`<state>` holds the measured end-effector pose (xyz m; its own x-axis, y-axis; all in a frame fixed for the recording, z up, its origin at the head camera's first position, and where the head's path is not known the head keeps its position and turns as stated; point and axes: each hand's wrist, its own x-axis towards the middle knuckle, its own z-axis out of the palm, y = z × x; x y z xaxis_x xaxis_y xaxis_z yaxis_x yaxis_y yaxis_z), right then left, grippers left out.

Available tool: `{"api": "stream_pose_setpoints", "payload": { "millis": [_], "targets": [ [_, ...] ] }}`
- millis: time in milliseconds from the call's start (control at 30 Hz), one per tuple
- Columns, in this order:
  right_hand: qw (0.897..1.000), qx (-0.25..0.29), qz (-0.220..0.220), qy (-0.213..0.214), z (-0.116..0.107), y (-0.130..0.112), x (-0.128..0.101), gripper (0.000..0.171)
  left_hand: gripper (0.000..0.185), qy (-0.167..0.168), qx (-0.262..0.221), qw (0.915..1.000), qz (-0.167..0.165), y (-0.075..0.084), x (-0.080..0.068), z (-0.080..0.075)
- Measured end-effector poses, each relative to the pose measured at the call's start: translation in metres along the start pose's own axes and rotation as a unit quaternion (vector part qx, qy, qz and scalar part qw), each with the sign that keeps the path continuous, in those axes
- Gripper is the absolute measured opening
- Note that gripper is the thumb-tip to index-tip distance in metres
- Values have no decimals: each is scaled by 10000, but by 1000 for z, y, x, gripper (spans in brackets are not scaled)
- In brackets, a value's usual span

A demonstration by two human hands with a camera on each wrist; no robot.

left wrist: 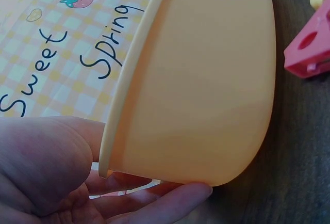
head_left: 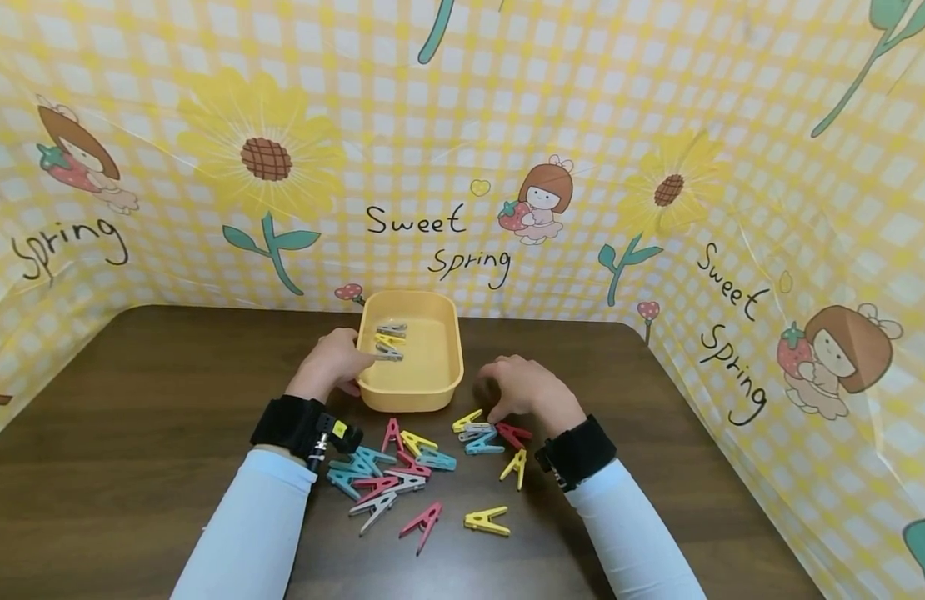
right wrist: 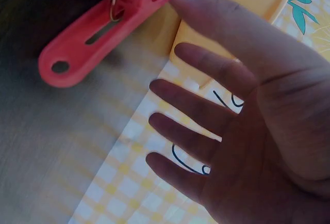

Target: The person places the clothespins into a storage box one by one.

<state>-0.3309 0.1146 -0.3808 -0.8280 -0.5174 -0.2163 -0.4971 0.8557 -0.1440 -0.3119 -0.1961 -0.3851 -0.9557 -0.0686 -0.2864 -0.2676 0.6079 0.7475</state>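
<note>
My left hand (head_left: pixel 333 364) grips the left side of a yellow plastic tub (head_left: pixel 410 402), its thumb over the rim and its fingers along the outer wall (left wrist: pixel 201 100). Inside the tub lie a yellow clothespin (head_left: pixel 387 339) and two grey ones. To the right of the tub, my right hand (head_left: pixel 528 386) hovers with its fingers spread and nothing between them. Its thumb tip is close by a red clothespin (right wrist: pixel 103 33) in the right wrist view. Yellow, grey and blue clothespins (head_left: pixel 483 446) cluster just below that hand.
A larger pile of blue, red, grey and yellow clothespins (head_left: pixel 372 483) lies in front of the tub. Nearer to me are a single red clothespin (head_left: pixel 423 522) and a yellow one (head_left: pixel 487 520). Checkered cloth (head_left: pixel 462 125) hangs behind and beside the dark wooden table (head_left: pixel 132 467).
</note>
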Motion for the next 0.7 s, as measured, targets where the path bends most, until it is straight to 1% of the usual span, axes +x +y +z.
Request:
{"api": "stream_pose_setpoints", "payload": {
  "millis": [133, 233, 367, 467, 533, 700],
  "targets": [
    [9997, 153, -28, -172, 0, -4, 0, 66, 53, -19, 6, 10000, -36, 2, -2, 1],
    [9991, 269, -111, -319, 0, -8, 0, 63, 54, 0, 26, 10000, -73, 3, -2, 1],
    [9978, 406, -183, -492, -1, -12, -2, 50, 55, 6, 41, 9999, -96, 3, -2, 1],
    [9971, 469, -269, -541, -3, -15, -3, 37, 56, -13, 39, 10000, -78, 3, -2, 1],
    [9968, 472, -306, -562, -4, -18, -4, 32, 56, -19, 41, 10000, -64, 3, -2, 1],
    [9968, 399, -304, -626, -2, -23, -4, 33, 56, -30, 33, 10000, -52, 3, -2, 0]
  ]
}}
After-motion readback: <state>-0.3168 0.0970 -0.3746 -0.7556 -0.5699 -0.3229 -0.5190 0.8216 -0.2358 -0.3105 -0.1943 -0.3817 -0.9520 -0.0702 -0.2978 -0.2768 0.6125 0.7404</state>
